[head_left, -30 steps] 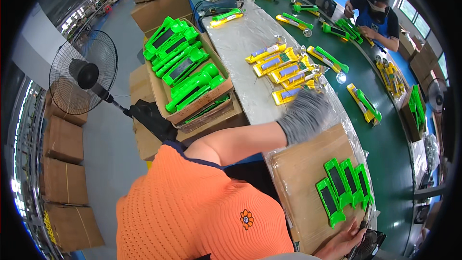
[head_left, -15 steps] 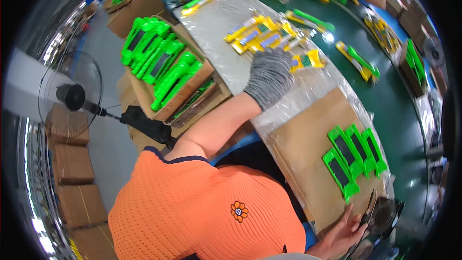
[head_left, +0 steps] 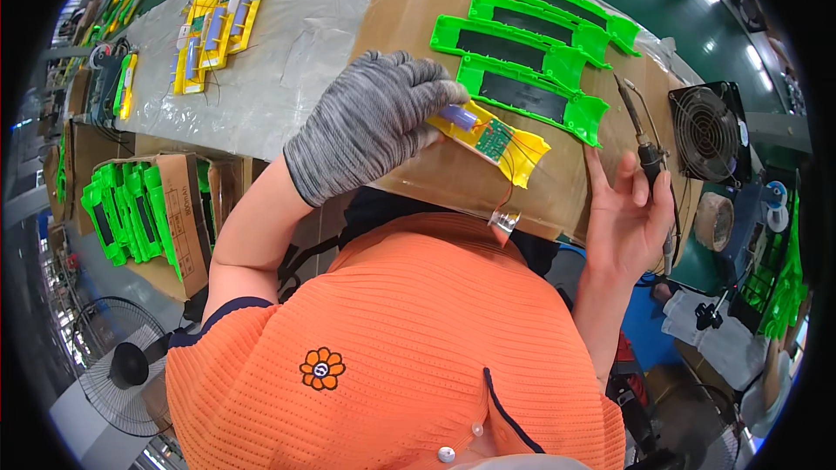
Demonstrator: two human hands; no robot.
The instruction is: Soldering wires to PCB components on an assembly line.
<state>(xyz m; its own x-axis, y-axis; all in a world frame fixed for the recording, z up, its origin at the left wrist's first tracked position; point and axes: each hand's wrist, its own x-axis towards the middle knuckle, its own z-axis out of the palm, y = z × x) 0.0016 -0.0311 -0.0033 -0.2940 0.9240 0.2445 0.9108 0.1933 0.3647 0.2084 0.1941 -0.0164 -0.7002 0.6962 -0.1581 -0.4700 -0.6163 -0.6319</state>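
My left hand [head_left: 366,126], in a grey knitted glove, pinches one end of a yellow plastic housing [head_left: 526,157]. A purple battery cell [head_left: 457,117] and a green circuit board [head_left: 495,139] sit in it, and thin wires run down to a small shiny part [head_left: 504,223] dangling at the cardboard's near edge. Bare and palm up, my right hand [head_left: 629,222] holds a soldering iron [head_left: 650,157], its tip pointing away from me. Several green plastic shells [head_left: 527,97] with dark panels lie side by side on the cardboard sheet [head_left: 396,13], just beyond both hands.
More yellow housings [head_left: 213,30] lie on the plastic-covered table at left. A carton [head_left: 185,218] of green shells stands below them. To the right are a small square fan [head_left: 707,132] and a roll [head_left: 714,219]. A pedestal fan [head_left: 122,365] stands at lower left.
My left hand has left the pile of yellow housings and brought one over the cardboard, near the green shells. My right hand still holds the soldering iron. The view has turned to the right.
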